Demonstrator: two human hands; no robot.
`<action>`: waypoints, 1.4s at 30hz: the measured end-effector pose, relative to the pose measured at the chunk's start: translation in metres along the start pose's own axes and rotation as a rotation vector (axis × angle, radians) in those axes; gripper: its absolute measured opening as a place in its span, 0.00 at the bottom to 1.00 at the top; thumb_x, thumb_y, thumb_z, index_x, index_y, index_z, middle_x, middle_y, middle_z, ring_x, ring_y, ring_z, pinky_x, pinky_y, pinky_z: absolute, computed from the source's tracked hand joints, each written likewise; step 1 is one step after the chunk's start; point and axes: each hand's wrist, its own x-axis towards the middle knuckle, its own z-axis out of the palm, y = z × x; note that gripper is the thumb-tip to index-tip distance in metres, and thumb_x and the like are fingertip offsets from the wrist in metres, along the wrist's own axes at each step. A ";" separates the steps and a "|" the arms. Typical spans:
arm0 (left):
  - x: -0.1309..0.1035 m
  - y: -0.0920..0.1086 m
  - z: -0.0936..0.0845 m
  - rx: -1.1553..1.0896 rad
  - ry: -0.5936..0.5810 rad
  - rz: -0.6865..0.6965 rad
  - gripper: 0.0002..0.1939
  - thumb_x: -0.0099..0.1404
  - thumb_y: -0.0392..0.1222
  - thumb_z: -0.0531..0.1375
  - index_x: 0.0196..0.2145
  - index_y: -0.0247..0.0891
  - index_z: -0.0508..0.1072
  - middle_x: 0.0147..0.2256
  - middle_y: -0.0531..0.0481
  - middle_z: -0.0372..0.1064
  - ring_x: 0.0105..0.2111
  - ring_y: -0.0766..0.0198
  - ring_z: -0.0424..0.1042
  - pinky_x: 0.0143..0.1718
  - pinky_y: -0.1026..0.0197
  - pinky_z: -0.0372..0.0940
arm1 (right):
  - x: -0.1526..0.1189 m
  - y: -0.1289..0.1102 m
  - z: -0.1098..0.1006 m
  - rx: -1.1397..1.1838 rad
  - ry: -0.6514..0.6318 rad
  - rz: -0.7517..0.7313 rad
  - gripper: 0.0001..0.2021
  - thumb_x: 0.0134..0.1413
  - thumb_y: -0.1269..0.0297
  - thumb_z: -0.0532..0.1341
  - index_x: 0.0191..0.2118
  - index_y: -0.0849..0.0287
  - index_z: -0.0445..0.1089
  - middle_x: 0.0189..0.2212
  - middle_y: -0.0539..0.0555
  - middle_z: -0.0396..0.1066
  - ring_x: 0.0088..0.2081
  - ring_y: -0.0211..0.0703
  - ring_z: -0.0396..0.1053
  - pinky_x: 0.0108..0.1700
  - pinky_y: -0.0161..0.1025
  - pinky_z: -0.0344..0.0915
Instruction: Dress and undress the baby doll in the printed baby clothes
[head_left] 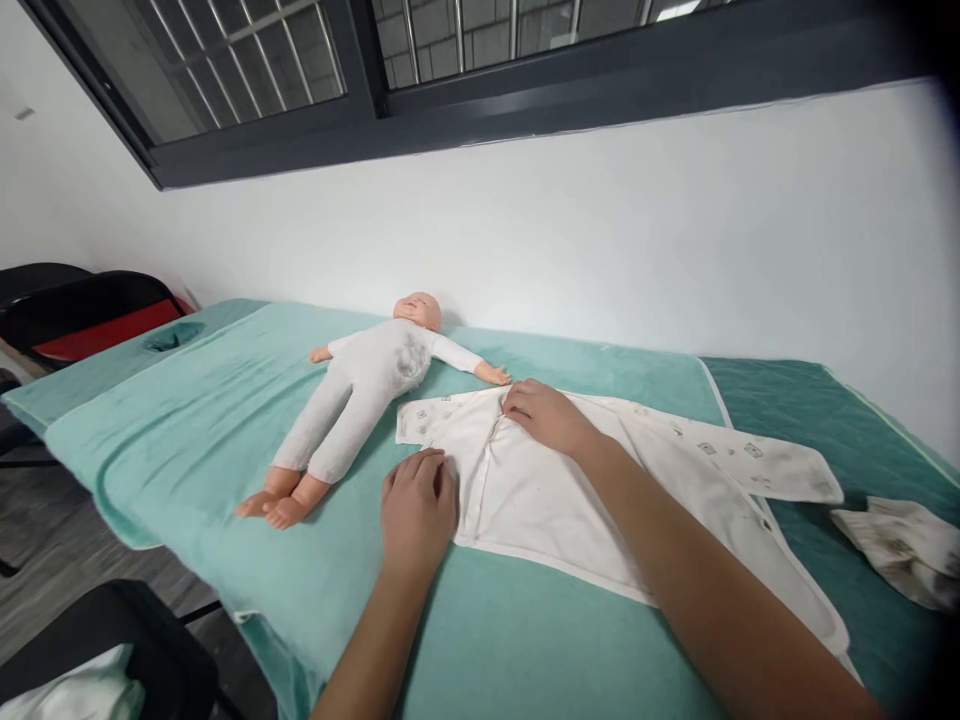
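While both bare forearms reach forward over the pale green, soft-looking blanket (525,640), I see the hands settle at different spots on one garment: a white long-sleeved baby top with small prints on its sleeves (555,500), laid out flat in front of the person. The left hand (418,505) rests lower, back upward, its wrist by the blanket and its knuckles bent. Its fingers are curled and held close together, the thumb side at the top's edge, just below the short-looking sleeve; whether they pinch the cloth I cannot tell from here. The right forearm slants across the top, and the right hand (551,415) lies palm down near the neckline. Its fingers are bent and close together, fingertips touching the cloth at the upper end of the front opening (484,480); their grip is hidden from me.

Just past that hand, a baby doll in a white suit (375,365) lies on its back, one hand near the neckline. The top's far sleeve stretches over a darker green quilted cover (795,400), near a crumpled off-white printed cloth (900,550).
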 end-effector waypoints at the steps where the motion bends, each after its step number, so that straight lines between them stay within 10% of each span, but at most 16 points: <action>1: 0.000 0.000 0.000 0.005 -0.002 -0.013 0.11 0.69 0.39 0.52 0.41 0.43 0.75 0.48 0.50 0.75 0.52 0.57 0.71 0.54 0.51 0.59 | -0.001 0.001 -0.002 -0.009 -0.003 0.007 0.07 0.62 0.71 0.57 0.35 0.54 0.71 0.39 0.53 0.73 0.44 0.45 0.66 0.46 0.41 0.62; 9: -0.005 -0.002 -0.005 -0.034 0.028 0.153 0.10 0.69 0.38 0.53 0.42 0.41 0.73 0.47 0.47 0.74 0.49 0.57 0.70 0.52 0.51 0.60 | -0.008 0.003 -0.005 -0.063 -0.007 0.086 0.07 0.58 0.74 0.57 0.34 0.55 0.69 0.41 0.53 0.71 0.44 0.44 0.65 0.46 0.41 0.62; 16: -0.015 0.002 -0.024 -0.019 -0.192 0.356 0.12 0.71 0.40 0.51 0.33 0.39 0.72 0.35 0.48 0.71 0.40 0.58 0.68 0.44 0.52 0.61 | -0.004 -0.015 0.008 -0.167 -0.035 0.140 0.16 0.60 0.76 0.52 0.48 0.53 0.70 0.49 0.55 0.71 0.51 0.47 0.64 0.53 0.45 0.60; 25: -0.011 -0.054 -0.098 -0.064 -0.153 0.294 0.12 0.72 0.44 0.50 0.37 0.41 0.72 0.39 0.48 0.73 0.42 0.58 0.70 0.44 0.54 0.64 | 0.001 -0.057 -0.003 -0.107 -0.063 0.347 0.18 0.58 0.74 0.53 0.52 0.56 0.69 0.55 0.57 0.69 0.51 0.49 0.69 0.52 0.45 0.63; 32: 0.091 -0.139 -0.114 -0.140 0.005 -0.079 0.18 0.66 0.49 0.55 0.51 0.42 0.70 0.54 0.44 0.68 0.55 0.51 0.66 0.53 0.51 0.63 | 0.111 -0.062 0.012 0.065 0.001 0.526 0.20 0.63 0.57 0.54 0.57 0.58 0.63 0.56 0.58 0.68 0.54 0.47 0.68 0.55 0.40 0.62; 36: 0.148 -0.175 -0.096 -0.353 -0.216 -0.430 0.30 0.61 0.58 0.60 0.56 0.38 0.68 0.55 0.40 0.69 0.50 0.49 0.72 0.50 0.51 0.66 | 0.182 -0.041 0.038 0.161 0.020 0.682 0.36 0.63 0.43 0.48 0.66 0.65 0.49 0.60 0.67 0.64 0.56 0.53 0.68 0.53 0.44 0.64; 42: 0.175 -0.176 -0.081 -0.970 -0.589 -0.592 0.26 0.64 0.58 0.58 0.48 0.32 0.72 0.37 0.42 0.78 0.37 0.53 0.77 0.36 0.53 0.71 | 0.241 -0.030 0.056 0.278 -0.052 0.731 0.43 0.54 0.33 0.54 0.61 0.69 0.61 0.57 0.71 0.67 0.55 0.57 0.69 0.52 0.43 0.65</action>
